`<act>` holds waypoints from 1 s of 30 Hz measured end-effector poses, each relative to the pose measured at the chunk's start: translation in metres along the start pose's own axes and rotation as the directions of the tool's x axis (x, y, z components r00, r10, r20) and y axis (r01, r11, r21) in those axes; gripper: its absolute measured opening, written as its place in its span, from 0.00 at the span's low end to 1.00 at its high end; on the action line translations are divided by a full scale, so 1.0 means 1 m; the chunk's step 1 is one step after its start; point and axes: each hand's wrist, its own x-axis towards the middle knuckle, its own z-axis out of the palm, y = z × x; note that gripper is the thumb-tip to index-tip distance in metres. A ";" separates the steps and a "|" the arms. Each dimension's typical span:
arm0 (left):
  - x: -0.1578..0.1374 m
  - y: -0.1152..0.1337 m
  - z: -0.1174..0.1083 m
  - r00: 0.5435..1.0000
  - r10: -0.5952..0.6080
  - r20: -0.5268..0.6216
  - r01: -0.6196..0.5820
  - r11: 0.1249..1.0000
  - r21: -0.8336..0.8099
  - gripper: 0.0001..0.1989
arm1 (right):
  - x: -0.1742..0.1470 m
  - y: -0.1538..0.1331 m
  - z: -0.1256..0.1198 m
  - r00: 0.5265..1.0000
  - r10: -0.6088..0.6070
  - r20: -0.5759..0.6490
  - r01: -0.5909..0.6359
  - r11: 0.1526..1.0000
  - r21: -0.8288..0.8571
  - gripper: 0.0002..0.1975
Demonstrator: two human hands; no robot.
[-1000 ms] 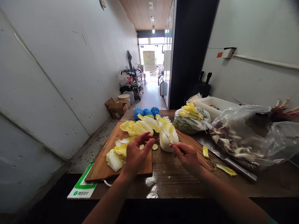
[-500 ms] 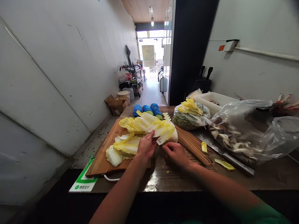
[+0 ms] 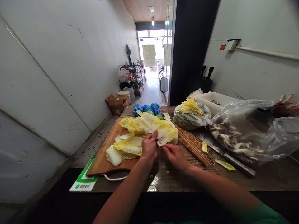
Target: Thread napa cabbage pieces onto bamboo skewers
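Note:
My left hand (image 3: 150, 145) is closed on a yellow-white napa cabbage leaf (image 3: 167, 133), thumb on top near its lower left edge. Just below the leaf's white end, the fingers of my right hand (image 3: 175, 155) are pinched together; whatever thin thing is between them is too small to make out. More napa cabbage leaves (image 3: 127, 145) lie on the wooden cutting board (image 3: 106, 155), left of my left hand. Behind the held leaf are further cabbage leaves (image 3: 134, 124). A bundle of bamboo skewers (image 3: 192, 146) lies right of my right hand.
A knife (image 3: 238, 163) and two cabbage scraps (image 3: 225, 165) lie at the right. Beyond are a clear bag of mushrooms (image 3: 240, 140), a bagged green vegetable (image 3: 190, 118) and a white tub (image 3: 217, 101). Blue-netted vegetables (image 3: 147, 109) and pale slices (image 3: 166, 116) sit at the back.
My left hand has shifted slightly right with the cabbage leaf, and the leaf's end has turned a little. My right hand stays pinched, almost in the same place.

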 end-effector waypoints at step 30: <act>-0.001 0.011 0.002 0.999 0.050 -0.014 -0.048 0.995 0.092 0.09 | -0.002 -0.002 -0.006 0.994 -0.101 -0.044 0.096 0.991 -0.095 0.14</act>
